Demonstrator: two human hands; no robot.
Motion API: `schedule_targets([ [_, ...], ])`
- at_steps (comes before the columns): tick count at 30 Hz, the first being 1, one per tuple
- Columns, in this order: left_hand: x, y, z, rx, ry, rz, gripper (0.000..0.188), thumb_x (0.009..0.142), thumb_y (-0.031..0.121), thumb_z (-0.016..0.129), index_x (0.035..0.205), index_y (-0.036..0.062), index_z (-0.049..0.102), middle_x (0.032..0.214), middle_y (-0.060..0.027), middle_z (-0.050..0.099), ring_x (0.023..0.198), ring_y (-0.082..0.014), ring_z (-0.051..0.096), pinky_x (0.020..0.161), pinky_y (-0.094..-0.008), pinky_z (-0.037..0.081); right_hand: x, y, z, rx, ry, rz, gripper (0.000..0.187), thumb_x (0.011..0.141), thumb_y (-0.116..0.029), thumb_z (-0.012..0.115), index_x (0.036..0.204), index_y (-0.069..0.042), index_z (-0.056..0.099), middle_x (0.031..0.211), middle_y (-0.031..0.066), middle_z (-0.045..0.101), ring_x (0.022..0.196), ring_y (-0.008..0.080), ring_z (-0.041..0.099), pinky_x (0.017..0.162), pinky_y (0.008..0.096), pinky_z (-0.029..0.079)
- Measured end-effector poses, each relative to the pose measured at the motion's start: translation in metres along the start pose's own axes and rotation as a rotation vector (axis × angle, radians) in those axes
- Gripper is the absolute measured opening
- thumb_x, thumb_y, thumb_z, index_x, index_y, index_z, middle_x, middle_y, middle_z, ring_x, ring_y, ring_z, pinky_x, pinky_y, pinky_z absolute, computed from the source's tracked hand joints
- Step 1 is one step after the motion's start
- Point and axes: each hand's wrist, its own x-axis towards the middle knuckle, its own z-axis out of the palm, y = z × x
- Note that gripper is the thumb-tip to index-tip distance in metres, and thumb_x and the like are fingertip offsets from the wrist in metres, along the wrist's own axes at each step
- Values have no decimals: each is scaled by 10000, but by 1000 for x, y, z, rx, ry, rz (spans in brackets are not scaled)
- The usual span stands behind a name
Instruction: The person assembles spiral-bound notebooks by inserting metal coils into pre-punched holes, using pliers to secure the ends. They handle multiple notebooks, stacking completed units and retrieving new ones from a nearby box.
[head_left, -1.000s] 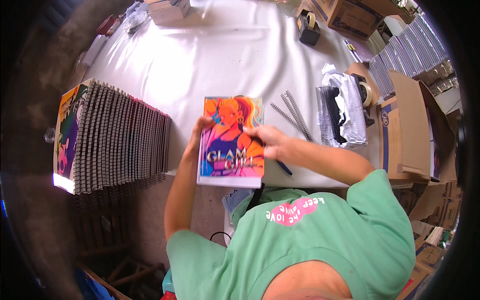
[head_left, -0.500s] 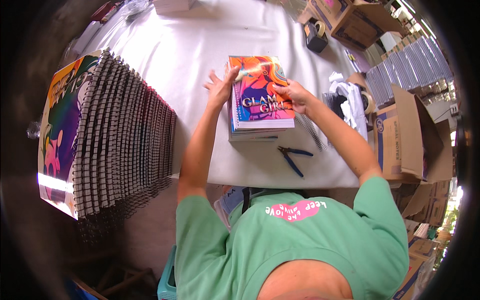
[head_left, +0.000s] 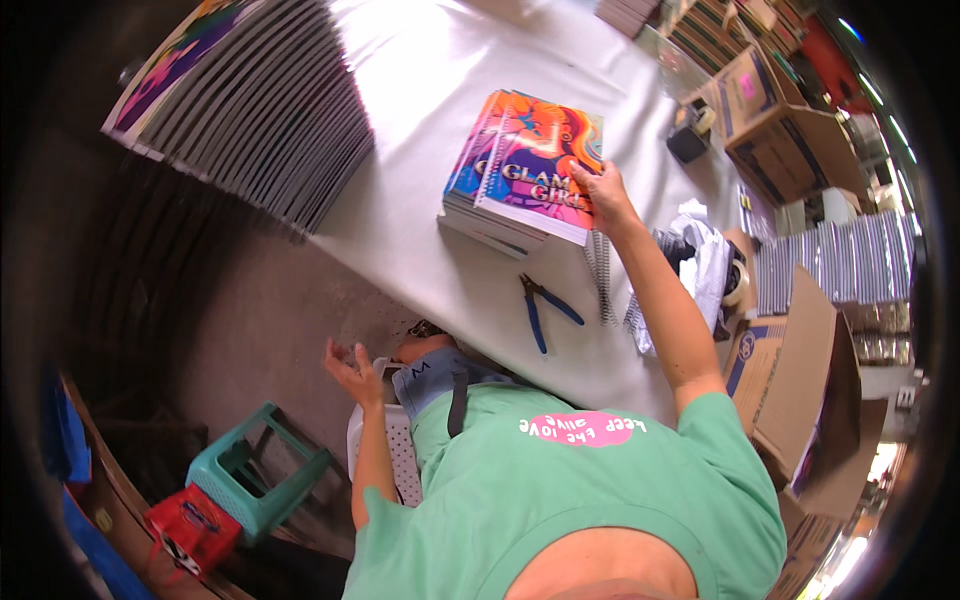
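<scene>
A stack of spiral notebooks (head_left: 545,165) with bright orange and purple covers lies on the white-covered table. My right hand (head_left: 606,198) grips the right edge of the top notebook, thumb on the cover and fingers hidden at the side. Off the table's front edge, my left hand (head_left: 357,376) is empty with its fingers apart, beside a white perforated basket (head_left: 405,465). Blue-handled pliers (head_left: 545,308) lie spread on the cloth just in front of the stack. Loose wire coils (head_left: 601,275) rest by my right forearm.
A tall stack of spiral-bound notebooks (head_left: 270,110) stands at the left. Open cardboard boxes (head_left: 800,375), a tape dispenser (head_left: 688,138), crumpled white material (head_left: 700,250) and rows of notebooks (head_left: 835,260) fill the right. A teal stool (head_left: 255,480) stands on the floor.
My left hand has left the stack and moved down off the table's front edge. The view has turned left. The top notebook now sits askew, while my right hand stays at its edge.
</scene>
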Motion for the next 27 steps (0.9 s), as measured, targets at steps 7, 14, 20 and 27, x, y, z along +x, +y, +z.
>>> schedule_targets([
  [7,-52,-185,-5,960,-673,-207,639,724,416,677,1257,114,498,1323,-251,397,1229,-385,402,968,-568,333,-9,-6,-5,-138,55,52,363,873,-101,612,1122,20,377,861,118,614,644,143,632,523,287,564],
  [14,-21,-167,23,1039,-803,-12,616,735,411,662,1250,111,504,1311,-244,412,1212,-381,417,969,-559,337,-21,-15,11,-135,133,97,382,867,-150,633,1125,-7,389,908,92,599,636,103,608,431,222,509],
  [20,8,-156,46,1103,-863,118,598,744,406,649,1243,109,510,1301,-238,424,1197,-378,430,970,-552,340,-34,-19,13,-113,186,78,425,869,-144,633,1166,16,375,1028,107,587,825,127,616,626,266,548],
  [27,20,-151,75,1153,-879,197,576,755,401,635,1236,106,516,1289,-231,439,1179,-375,445,971,-544,344,-22,1,3,-20,121,13,399,868,-129,634,1148,34,400,1109,120,564,1006,134,550,901,289,463],
])
